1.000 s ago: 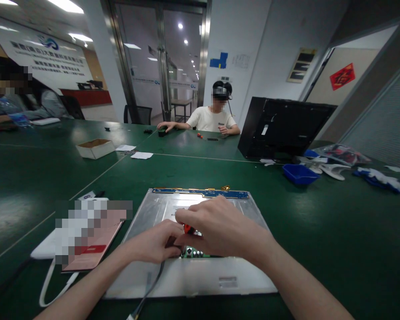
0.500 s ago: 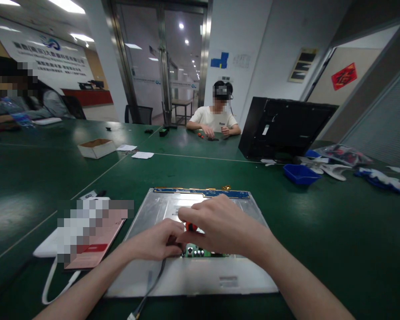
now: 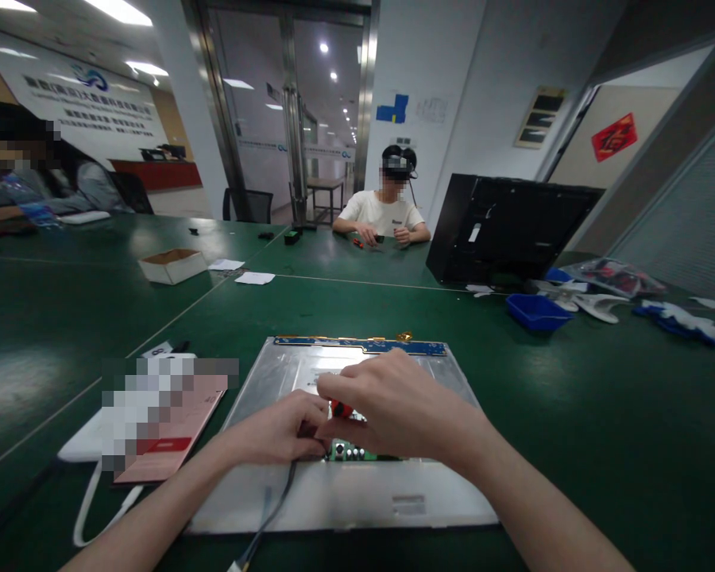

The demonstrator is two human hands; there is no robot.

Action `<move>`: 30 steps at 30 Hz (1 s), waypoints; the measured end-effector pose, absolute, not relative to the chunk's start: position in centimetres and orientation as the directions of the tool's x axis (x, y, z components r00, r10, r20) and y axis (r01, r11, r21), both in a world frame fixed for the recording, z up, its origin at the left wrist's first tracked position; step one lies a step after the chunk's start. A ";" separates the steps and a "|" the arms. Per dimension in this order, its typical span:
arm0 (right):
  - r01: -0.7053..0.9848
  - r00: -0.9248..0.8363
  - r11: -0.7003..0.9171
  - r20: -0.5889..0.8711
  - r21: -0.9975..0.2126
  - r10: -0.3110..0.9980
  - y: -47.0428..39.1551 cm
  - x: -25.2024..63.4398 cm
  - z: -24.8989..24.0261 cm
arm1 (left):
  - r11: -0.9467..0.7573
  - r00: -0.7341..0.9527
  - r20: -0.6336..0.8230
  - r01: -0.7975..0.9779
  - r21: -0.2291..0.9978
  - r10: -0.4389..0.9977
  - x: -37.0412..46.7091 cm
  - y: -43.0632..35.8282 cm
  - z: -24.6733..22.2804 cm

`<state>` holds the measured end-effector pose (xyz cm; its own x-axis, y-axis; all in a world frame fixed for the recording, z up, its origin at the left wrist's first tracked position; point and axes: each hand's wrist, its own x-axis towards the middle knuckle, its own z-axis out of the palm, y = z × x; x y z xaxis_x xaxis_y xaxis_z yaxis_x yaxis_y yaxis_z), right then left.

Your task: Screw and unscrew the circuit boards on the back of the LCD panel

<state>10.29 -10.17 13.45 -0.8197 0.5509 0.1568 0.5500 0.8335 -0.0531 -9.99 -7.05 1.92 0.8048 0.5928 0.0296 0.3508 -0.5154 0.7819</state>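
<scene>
A silver display panel (image 3: pixel 310 500) lies back-side up in front of me, with a blue circuit strip (image 3: pixel 357 345) along its far edge. Across its middle sits a green circuit board (image 3: pixel 353 453), mostly covered by my hands. My right hand (image 3: pixel 393 397) is closed around a red and black screwdriver handle (image 3: pixel 340 409); its shaft and tip are hidden. Just left of it, my left hand (image 3: pixel 295 425) has its fingers pinched at the board's left end. What they hold cannot be made out. A dark cable (image 3: pixel 280 504) runs from beneath those fingers toward me.
Left of the panel lie a pink booklet (image 3: pixel 167 449) and a white cable (image 3: pixel 89 508). Farther off are an open cardboard box (image 3: pixel 172 268), a black monitor (image 3: pixel 512 230), a blue tray (image 3: pixel 538 311) and gloves (image 3: pixel 679 319). A person (image 3: pixel 384 210) sits opposite; another sits at far left.
My two hands and the panel have hardly moved. Across the table, the seated person has lifted a small dark object slightly.
</scene>
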 end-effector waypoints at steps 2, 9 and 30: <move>0.542 -0.825 0.839 0.155 -0.054 0.543 -10.3 10.4 13.5 | -0.523 0.807 0.028 0.355 0.775 0.589 -10.0 -7.0 1.8; 0.532 -0.834 0.844 0.124 -0.075 0.537 -10.6 10.3 13.7 | -0.447 0.790 -0.058 0.404 0.798 0.610 -10.2 -7.2 1.4; 0.564 -0.805 0.825 0.193 -0.047 0.561 -10.1 9.9 13.1 | -0.493 0.801 -0.004 0.373 0.786 0.599 -10.3 -7.0 1.6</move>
<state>9.88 -10.12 13.14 -0.8050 0.5611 0.1927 0.5636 0.8247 -0.0469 -10.32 -6.99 1.64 0.8007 0.5991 -0.0044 0.3732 -0.4931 0.7859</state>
